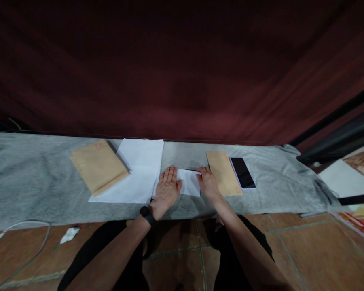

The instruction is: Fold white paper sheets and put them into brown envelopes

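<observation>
A folded sheet of white paper [188, 184] lies on the grey cloth in front of me. My left hand [167, 189] rests palm down over its left part, fingers stretched out flat. At its right edge, my right hand [208, 182] has bent fingers closed on the upper right corner; the thumb's grip is partly hidden. Just right of that hand is a single brown envelope [226, 173]. Larger white sheets [141, 161] spread out left of my left hand, and a stack of brown envelopes [99, 166] overlaps them.
A phone [243, 173] with a pale purple edge lies right of the single envelope. Grey cloth [33, 173] covers the narrow table, with a dark red curtain [182, 81] behind it. A white cable [45, 238] and a crumpled tissue [69, 235] are at lower left.
</observation>
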A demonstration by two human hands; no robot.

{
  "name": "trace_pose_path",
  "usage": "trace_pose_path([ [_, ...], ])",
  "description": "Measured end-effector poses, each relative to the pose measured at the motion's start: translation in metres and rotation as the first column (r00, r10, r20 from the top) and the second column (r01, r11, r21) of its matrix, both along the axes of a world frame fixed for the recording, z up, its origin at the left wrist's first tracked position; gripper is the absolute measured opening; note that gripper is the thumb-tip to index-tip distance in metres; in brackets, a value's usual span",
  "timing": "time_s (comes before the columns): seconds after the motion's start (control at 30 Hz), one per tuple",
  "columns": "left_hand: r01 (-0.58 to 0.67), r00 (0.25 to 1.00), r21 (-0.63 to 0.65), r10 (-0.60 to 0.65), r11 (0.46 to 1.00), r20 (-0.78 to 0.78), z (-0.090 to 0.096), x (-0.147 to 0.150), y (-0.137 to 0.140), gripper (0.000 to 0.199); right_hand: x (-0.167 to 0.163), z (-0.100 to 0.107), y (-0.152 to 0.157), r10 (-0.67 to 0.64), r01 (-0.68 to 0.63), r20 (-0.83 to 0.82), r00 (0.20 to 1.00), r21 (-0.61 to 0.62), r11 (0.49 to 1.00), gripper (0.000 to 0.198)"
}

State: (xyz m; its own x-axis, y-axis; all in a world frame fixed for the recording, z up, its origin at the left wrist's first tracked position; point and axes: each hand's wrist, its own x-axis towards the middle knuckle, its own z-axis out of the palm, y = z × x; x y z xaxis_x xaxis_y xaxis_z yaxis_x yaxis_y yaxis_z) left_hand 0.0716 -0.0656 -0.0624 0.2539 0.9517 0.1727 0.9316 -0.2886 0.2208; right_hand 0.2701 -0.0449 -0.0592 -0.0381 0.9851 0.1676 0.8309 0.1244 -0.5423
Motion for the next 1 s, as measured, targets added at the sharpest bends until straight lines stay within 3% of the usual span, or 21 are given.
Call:
trace_pose_path([
  [0.07, -0.006, 0.995, -0.014, 0.007, 1.000, 0.103, 0.000, -0.001, 0.002, 0.059, 0.003, 0.000, 0.002, -0.072, 0.062, -0.232, 0.970, -0.051, 0.997, 0.018],
  [0.13, -0.019, 0.967, -0.024, 0.025, 1.000, 0.254, 0.001, -0.003, 0.007, 0.060, 0.007, 0.001, 0.006, -0.165, 0.114, -0.486, 0.859, -0.132, 0.985, 0.011],
  [0.23, -0.049, 0.842, -0.060, 0.074, 0.997, 0.534, 0.005, -0.006, 0.017, 0.067, 0.011, 0.001, 0.009, -0.245, 0.127, -0.677, 0.694, -0.219, 0.967, 0.007],
  [0.3, -0.075, 0.685, -0.143, 0.155, 0.987, 0.712, 0.007, -0.008, 0.025, 0.073, 0.012, 0.003, 0.008, -0.262, 0.111, -0.740, 0.619, -0.248, 0.962, 0.017],
  [0.4, -0.074, 0.313, -0.346, 0.352, 0.935, 0.882, 0.009, -0.009, 0.033, 0.081, 0.010, 0.004, 0.003, -0.290, 0.083, -0.829, 0.478, -0.285, 0.955, 0.028],
  [0.5, 0.051, -0.029, -0.482, 0.484, 0.874, 0.875, 0.013, -0.008, 0.034, 0.074, 0.003, 0.003, -0.004, -0.311, 0.054, -0.880, 0.359, -0.313, 0.948, 0.032],
  [0.57, 0.133, -0.146, -0.504, 0.520, 0.853, 0.842, 0.016, -0.006, 0.031, 0.063, -0.002, 0.002, -0.008, -0.321, 0.036, -0.900, 0.296, -0.325, 0.945, 0.033],
  [0.63, 0.189, -0.172, -0.516, 0.545, 0.835, 0.820, 0.020, -0.005, 0.028, 0.055, -0.006, 0.000, -0.012, -0.330, 0.017, -0.911, 0.247, -0.337, 0.941, 0.033],
  [0.77, 0.179, -0.067, -0.479, 0.497, 0.859, 0.865, 0.022, -0.002, 0.024, 0.048, -0.007, 0.001, -0.018, -0.349, -0.073, -0.911, 0.220, -0.372, 0.925, 0.036],
  [0.9, 0.253, 0.077, -0.413, 0.407, 0.875, 0.910, 0.021, -0.004, 0.024, 0.049, -0.005, 0.005, -0.017, -0.258, -0.195, -0.879, 0.402, -0.358, 0.913, 0.029],
  [1.0, 0.266, 0.173, -0.403, 0.368, 0.876, 0.914, 0.019, -0.003, 0.024, 0.045, -0.004, 0.006, -0.016, -0.176, -0.202, -0.827, 0.535, -0.327, 0.923, 0.022],
])
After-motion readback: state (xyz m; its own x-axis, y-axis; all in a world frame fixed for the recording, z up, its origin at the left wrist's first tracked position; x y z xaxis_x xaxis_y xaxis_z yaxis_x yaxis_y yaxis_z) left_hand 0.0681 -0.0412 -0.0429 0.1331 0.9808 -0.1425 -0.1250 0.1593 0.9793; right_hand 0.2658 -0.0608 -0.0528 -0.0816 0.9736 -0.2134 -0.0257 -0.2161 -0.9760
